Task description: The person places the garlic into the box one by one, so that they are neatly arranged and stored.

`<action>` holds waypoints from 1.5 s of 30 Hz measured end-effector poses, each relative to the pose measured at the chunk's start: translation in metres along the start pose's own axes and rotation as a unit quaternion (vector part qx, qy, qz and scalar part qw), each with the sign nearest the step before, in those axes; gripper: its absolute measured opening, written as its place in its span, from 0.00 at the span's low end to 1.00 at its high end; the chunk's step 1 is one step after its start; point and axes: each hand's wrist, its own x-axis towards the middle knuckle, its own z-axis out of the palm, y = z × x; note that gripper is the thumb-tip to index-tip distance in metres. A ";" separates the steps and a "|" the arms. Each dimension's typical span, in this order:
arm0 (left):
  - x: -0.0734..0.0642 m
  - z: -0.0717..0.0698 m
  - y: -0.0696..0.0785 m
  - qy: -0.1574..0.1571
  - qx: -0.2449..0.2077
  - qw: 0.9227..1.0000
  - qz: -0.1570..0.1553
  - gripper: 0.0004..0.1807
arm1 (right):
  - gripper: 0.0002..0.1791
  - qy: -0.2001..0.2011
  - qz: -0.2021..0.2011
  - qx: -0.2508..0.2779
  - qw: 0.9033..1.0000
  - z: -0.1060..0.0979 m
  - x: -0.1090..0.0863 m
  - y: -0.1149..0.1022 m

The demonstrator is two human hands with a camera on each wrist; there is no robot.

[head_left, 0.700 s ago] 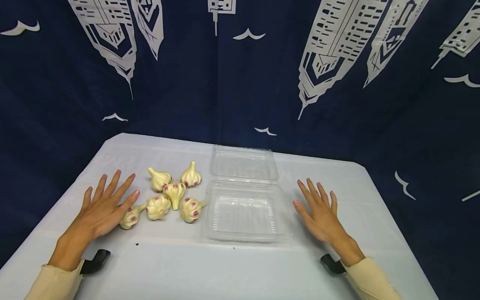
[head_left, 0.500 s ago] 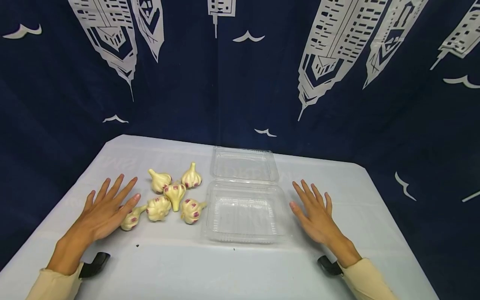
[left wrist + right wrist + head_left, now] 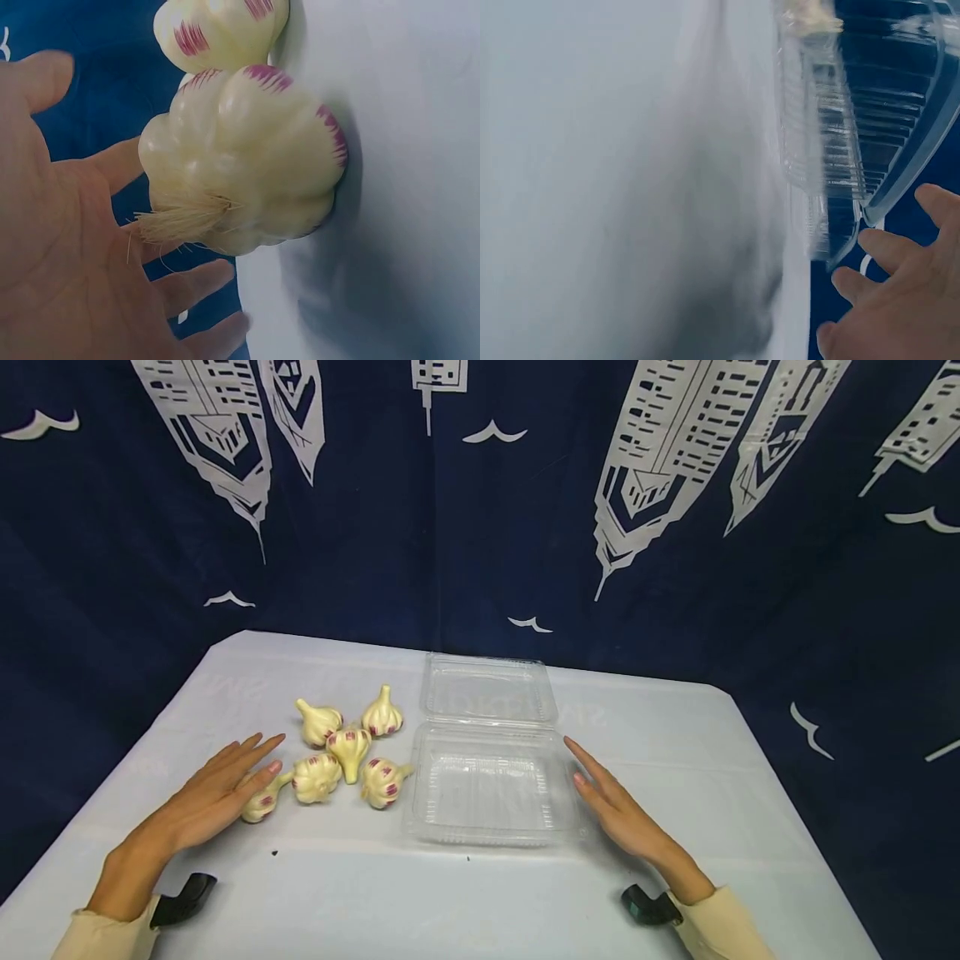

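at the left of the frame we see a cream sleeve [image 3: 105,937], a black wrist piece [image 3: 185,900] and the left hand [image 3: 206,797], its fingers stretched out and its thumb apart from them, with no grip on anything. just beside its thumb lies the leftmost garlic bulb [image 3: 258,808], partly hidden by the hand; we cannot tell whether they touch. in the left wrist view, a bulb's dry root tuft [image 3: 180,221] points toward the palm. next along, left of the frame's centre, we find the lower garlic bulb [image 3: 316,779], the upper-left garlic bulb [image 3: 321,725], the middle garlic bulb [image 3: 349,747] with its stem toward us, the lower-right garlic bulb [image 3: 381,782] with its stem pointing right, and the upright garlic bulb [image 3: 383,717]. at the centre we have a clear plastic tray [image 3: 483,793], its clear lid [image 3: 489,687] folded back flat behind it. just right of the tray is the right hand [image 3: 630,822], fingers and thumb extended and loose, fingertips near the tray's right rim; contact we cannot judge. below it, at lower right, we see another black wrist piece [image 3: 647,908] and another cream sleeve [image 3: 722,928]. everything is over a white-covered counter [image 3: 360,902].
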 end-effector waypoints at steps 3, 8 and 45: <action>-0.001 0.000 0.000 -0.006 -0.025 1.000 0.010 0.36 | 0.29 -0.023 0.007 0.061 0.998 0.001 -0.001 0.002; 0.000 0.001 0.001 0.005 -0.017 0.999 0.029 0.37 | 0.30 -0.027 0.008 0.082 0.996 0.004 -0.004 0.005; -0.011 -0.010 0.002 0.144 -0.017 0.982 0.119 0.31 | 0.36 -0.090 0.037 0.089 0.991 0.007 -0.004 0.010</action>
